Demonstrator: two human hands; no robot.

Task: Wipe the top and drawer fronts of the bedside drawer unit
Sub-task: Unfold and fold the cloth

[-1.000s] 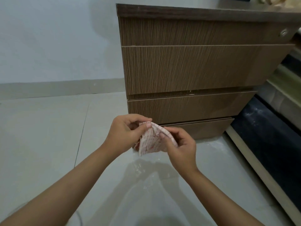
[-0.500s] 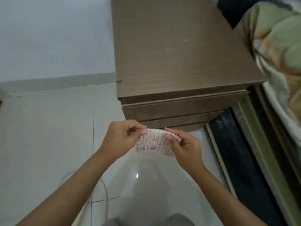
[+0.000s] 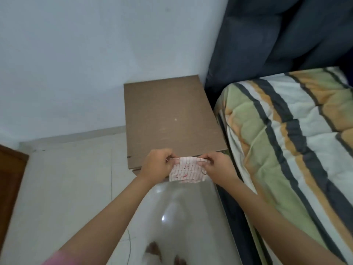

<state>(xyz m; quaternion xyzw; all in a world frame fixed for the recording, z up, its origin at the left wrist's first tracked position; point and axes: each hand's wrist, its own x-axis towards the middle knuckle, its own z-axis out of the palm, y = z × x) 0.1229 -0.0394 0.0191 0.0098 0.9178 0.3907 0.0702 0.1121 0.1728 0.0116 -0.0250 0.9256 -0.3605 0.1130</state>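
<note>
The brown wooden bedside drawer unit [image 3: 170,119] stands against the pale wall, seen from above so its flat top fills the view and the drawer fronts are almost hidden. A small white cloth with red stripes [image 3: 186,170] hangs in front of the unit's near edge. My left hand [image 3: 157,165] pinches its upper left corner. My right hand [image 3: 216,166] pinches its upper right corner, so the cloth is stretched between both hands.
A bed with a striped green, orange and white quilt [image 3: 290,146] lies right of the unit, with a dark padded headboard [image 3: 277,35] behind. A brown door edge [image 3: 9,178] shows at the left. Glossy pale floor tiles [image 3: 66,188] lie below, my feet at the bottom.
The view has risen from facing the drawer fronts to looking down on the top. Both hands kept hold of the cloth and spread it out flat between them.
</note>
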